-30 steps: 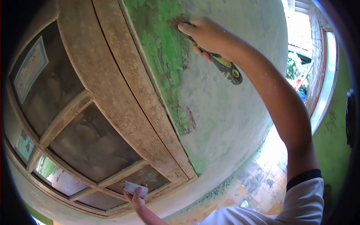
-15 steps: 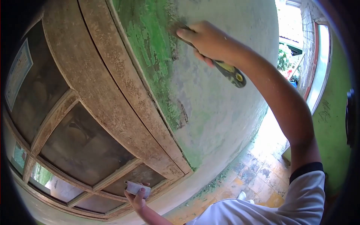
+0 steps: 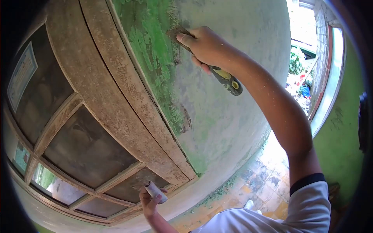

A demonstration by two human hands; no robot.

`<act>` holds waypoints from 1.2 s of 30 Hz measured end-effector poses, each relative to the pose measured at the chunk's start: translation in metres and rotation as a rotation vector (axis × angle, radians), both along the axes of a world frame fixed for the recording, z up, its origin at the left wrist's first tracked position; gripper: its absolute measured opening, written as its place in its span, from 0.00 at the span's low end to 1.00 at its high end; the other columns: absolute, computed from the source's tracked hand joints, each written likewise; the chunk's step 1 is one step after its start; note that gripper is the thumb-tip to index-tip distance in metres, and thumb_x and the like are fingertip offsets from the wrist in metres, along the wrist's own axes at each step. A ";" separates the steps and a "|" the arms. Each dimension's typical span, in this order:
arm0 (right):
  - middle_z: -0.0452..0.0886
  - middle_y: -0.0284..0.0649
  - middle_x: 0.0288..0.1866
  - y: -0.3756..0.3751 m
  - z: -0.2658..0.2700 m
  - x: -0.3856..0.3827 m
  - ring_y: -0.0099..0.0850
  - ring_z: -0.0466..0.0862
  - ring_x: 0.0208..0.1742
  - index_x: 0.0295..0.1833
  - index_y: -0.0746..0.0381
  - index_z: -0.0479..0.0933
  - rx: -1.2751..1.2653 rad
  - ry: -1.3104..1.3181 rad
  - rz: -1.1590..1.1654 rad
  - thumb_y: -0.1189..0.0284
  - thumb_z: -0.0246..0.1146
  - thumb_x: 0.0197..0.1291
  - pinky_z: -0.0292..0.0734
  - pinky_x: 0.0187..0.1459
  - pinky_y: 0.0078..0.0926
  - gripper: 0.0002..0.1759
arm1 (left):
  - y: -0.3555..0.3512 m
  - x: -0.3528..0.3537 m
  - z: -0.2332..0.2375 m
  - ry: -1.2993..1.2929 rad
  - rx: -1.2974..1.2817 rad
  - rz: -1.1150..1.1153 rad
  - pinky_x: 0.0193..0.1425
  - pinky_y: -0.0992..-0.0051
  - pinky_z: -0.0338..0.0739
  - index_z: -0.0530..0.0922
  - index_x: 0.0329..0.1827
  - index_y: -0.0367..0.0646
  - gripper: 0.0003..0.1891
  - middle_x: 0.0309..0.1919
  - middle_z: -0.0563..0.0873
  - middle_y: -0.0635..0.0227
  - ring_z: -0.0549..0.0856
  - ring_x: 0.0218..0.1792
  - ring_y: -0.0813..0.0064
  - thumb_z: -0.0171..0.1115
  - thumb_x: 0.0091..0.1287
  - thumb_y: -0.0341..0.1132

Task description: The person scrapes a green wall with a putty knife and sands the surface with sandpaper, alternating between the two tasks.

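My right hand [image 3: 202, 44] is closed around a paint scraper [image 3: 229, 83] with a dark, yellow-marked handle. The scraper's blade end meets the wall [image 3: 221, 120] beside a strip of flaking green paint [image 3: 149, 46]. My thumb lies along the top of the tool near the blade. Lower down, my left hand [image 3: 151, 204] grips a pale grey, tube-like roll [image 3: 156, 193], whose material I cannot make out. That hand is in front of the lower part of the wooden window frame [image 3: 116, 116].
Glass panes [image 3: 83, 141] fill the frame, and a paper certificate [image 3: 22, 77] shows at the far left. Green paint flakes [image 3: 219, 194] lie along the wall's foot on the tiled floor [image 3: 252, 186]. A bright doorway [image 3: 303, 73] opens at the right.
My right hand and the scraper have shifted slightly left and down along the wall. My left hand has moved a little right, and its roll now stands more steeply tilted.
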State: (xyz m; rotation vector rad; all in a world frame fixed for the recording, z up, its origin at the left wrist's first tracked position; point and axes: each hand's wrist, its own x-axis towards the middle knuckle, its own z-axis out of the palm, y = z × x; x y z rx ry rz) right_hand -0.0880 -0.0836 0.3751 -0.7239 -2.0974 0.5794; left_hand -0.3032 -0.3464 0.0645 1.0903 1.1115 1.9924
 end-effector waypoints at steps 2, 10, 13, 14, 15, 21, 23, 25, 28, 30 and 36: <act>0.70 0.35 0.11 -0.002 0.002 -0.002 0.23 0.68 0.07 0.37 0.66 0.70 -0.018 0.011 -0.004 0.60 0.47 0.70 0.66 0.17 0.27 0.19 | -0.003 0.003 -0.004 -0.015 -0.065 -0.044 0.40 0.67 0.80 0.74 0.42 0.38 0.18 0.28 0.82 0.63 0.85 0.33 0.65 0.67 0.47 0.28; 0.71 0.35 0.11 -0.002 -0.006 0.002 0.23 0.68 0.07 0.38 0.67 0.71 -0.011 -0.066 0.001 0.59 0.47 0.70 0.66 0.16 0.28 0.20 | -0.018 0.017 -0.013 -0.054 -0.126 -0.105 0.44 0.63 0.79 0.75 0.39 0.35 0.14 0.31 0.82 0.59 0.85 0.38 0.59 0.64 0.48 0.27; 0.70 0.35 0.11 0.000 -0.005 0.001 0.24 0.68 0.07 0.39 0.67 0.71 -0.042 -0.042 0.012 0.59 0.47 0.70 0.66 0.16 0.28 0.20 | -0.016 0.020 -0.012 -0.009 -0.148 -0.138 0.44 0.63 0.79 0.75 0.40 0.35 0.16 0.31 0.82 0.60 0.84 0.38 0.60 0.64 0.48 0.27; 0.70 0.36 0.11 0.000 -0.009 -0.002 0.24 0.68 0.07 0.40 0.67 0.71 -0.048 -0.025 -0.006 0.59 0.47 0.70 0.66 0.16 0.28 0.20 | -0.015 0.026 -0.012 -0.008 -0.163 -0.145 0.44 0.63 0.79 0.75 0.40 0.35 0.16 0.31 0.82 0.60 0.84 0.38 0.60 0.64 0.48 0.27; 0.70 0.36 0.11 0.000 -0.013 -0.003 0.24 0.68 0.07 0.40 0.67 0.71 -0.052 -0.008 -0.021 0.60 0.47 0.70 0.66 0.17 0.28 0.20 | -0.012 0.036 -0.007 -0.045 -0.092 -0.122 0.44 0.62 0.78 0.76 0.39 0.35 0.15 0.31 0.82 0.60 0.84 0.38 0.60 0.64 0.47 0.27; 0.70 0.36 0.10 -0.006 -0.013 -0.009 0.25 0.69 0.07 0.41 0.68 0.71 0.002 0.093 0.063 0.60 0.46 0.70 0.66 0.16 0.30 0.20 | -0.022 0.035 -0.001 -0.016 -0.097 -0.146 0.47 0.56 0.77 0.77 0.31 0.37 0.08 0.29 0.80 0.61 0.82 0.37 0.63 0.63 0.48 0.26; 0.70 0.36 0.10 -0.007 0.006 -0.020 0.25 0.68 0.07 0.42 0.68 0.71 -0.012 0.110 0.051 0.60 0.46 0.70 0.67 0.16 0.29 0.20 | -0.022 0.037 -0.003 -0.022 -0.189 -0.130 0.48 0.55 0.76 0.77 0.29 0.37 0.07 0.29 0.79 0.62 0.81 0.35 0.65 0.63 0.48 0.27; 0.70 0.37 0.10 -0.012 0.009 -0.019 0.25 0.68 0.07 0.42 0.68 0.72 -0.047 0.134 0.036 0.60 0.46 0.70 0.67 0.16 0.29 0.20 | -0.023 0.035 -0.010 -0.008 -0.061 -0.120 0.46 0.59 0.78 0.77 0.31 0.36 0.09 0.29 0.80 0.61 0.82 0.35 0.65 0.63 0.47 0.28; 0.71 0.37 0.11 -0.010 -0.009 0.003 0.25 0.68 0.07 0.42 0.68 0.72 -0.002 0.029 0.086 0.58 0.46 0.70 0.68 0.17 0.28 0.21 | -0.032 0.034 -0.017 -0.043 -0.048 -0.101 0.45 0.61 0.78 0.77 0.34 0.36 0.10 0.30 0.81 0.61 0.83 0.37 0.64 0.63 0.47 0.27; 0.71 0.36 0.12 -0.005 -0.017 0.002 0.24 0.67 0.07 0.42 0.67 0.72 -0.035 0.052 0.052 0.57 0.47 0.70 0.69 0.17 0.27 0.22 | -0.040 0.025 -0.017 -0.027 -0.110 -0.132 0.44 0.61 0.78 0.76 0.35 0.36 0.11 0.29 0.80 0.61 0.83 0.39 0.62 0.63 0.47 0.27; 0.69 0.34 0.11 -0.007 0.028 -0.014 0.21 0.67 0.06 0.42 0.65 0.72 0.063 0.140 0.014 0.56 0.47 0.70 0.64 0.14 0.23 0.21 | -0.039 0.029 -0.013 -0.049 -0.160 -0.071 0.41 0.65 0.79 0.76 0.35 0.35 0.13 0.29 0.81 0.60 0.84 0.40 0.60 0.64 0.46 0.29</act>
